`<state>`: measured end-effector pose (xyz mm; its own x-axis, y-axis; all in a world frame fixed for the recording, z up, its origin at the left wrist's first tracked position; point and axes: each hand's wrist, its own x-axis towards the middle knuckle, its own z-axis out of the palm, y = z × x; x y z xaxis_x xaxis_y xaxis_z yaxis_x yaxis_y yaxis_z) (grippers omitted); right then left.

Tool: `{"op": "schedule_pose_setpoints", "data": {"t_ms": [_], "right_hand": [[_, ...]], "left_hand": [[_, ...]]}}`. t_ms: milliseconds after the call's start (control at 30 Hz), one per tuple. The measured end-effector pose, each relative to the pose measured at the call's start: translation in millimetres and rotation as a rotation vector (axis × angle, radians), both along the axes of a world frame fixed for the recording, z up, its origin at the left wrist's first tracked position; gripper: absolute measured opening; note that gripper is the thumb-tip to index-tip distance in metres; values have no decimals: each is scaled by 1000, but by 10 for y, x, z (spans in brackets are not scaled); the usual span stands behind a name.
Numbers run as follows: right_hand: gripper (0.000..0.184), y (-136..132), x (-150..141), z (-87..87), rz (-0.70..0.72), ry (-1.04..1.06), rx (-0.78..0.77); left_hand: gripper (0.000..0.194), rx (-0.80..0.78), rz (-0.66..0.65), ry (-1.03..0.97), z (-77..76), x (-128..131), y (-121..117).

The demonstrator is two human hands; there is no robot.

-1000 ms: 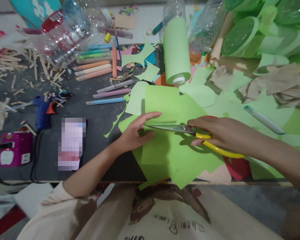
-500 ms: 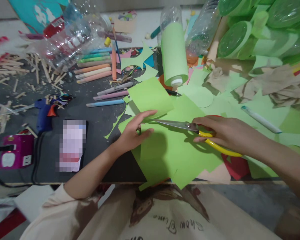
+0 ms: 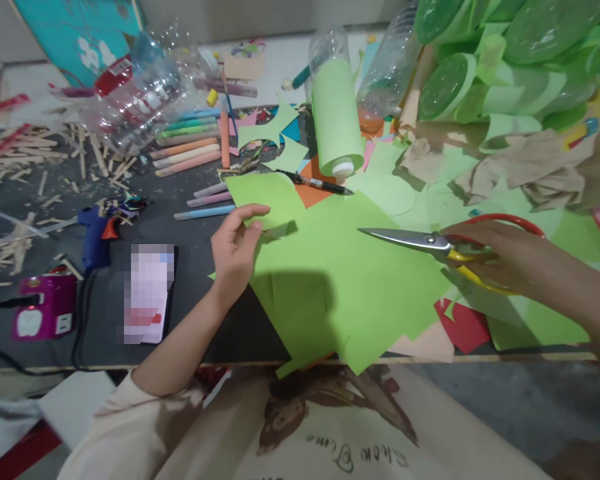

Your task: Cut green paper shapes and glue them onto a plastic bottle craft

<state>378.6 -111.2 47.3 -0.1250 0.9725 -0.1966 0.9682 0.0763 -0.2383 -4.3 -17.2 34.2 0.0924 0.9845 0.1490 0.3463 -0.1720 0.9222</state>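
Note:
My left hand (image 3: 234, 250) is closed at the left edge of the bright green paper, thumb and index finger near each other on a curved green paper piece (image 3: 260, 190). The exact grip is partly hidden behind the fingers. Below lies a larger bright green paper sheet (image 3: 360, 280), with the hand's shadow falling across it. My right hand (image 3: 505, 257) grips a pair of scissors (image 3: 405, 239) with red and yellow handles. Their metal blades are together, pointing left above the sheet's right side, apart from the paper piece.
A black pen (image 3: 325, 185) lies behind the sheet, near a green-wrapped plastic bottle (image 3: 336, 113). Left are a phone (image 3: 150, 293), a blue glue gun (image 3: 96, 237) with cords, a magenta box (image 3: 45, 307) and felt pens (image 3: 187, 157). Crumpled brown paper (image 3: 525, 167) and green bottles (image 3: 520, 73) stand right.
The scissors have moved right, away from the paper, and their blades have come together. My left hand has shifted left with the green piece, uncovering more of the pen.

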Motion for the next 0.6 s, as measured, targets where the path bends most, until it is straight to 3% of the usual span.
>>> {"op": "schedule_pose_setpoints", "data": {"t_ms": [133,200,267,367,467,600], "right_hand": [[30,18,-18,221,3,-40,-117],[30,46,-183,345,-49,-100,-31],[29,85,-434,395,-10,-9,72],[36,166,-884,307,142,239,120],[37,272,-1283,147,245,392,138],[35,420,-1600,31,145,571,55]], "left_hand": [[18,-123,-538,122,203,-3,8],[30,-201,-762,151,267,35,0],[43,-329,-877,141,287,104,-6],[46,-497,-905,74,245,216,7],[40,-514,-829,17,159,274,41],[34,-453,-586,-47,61,262,77]]}}
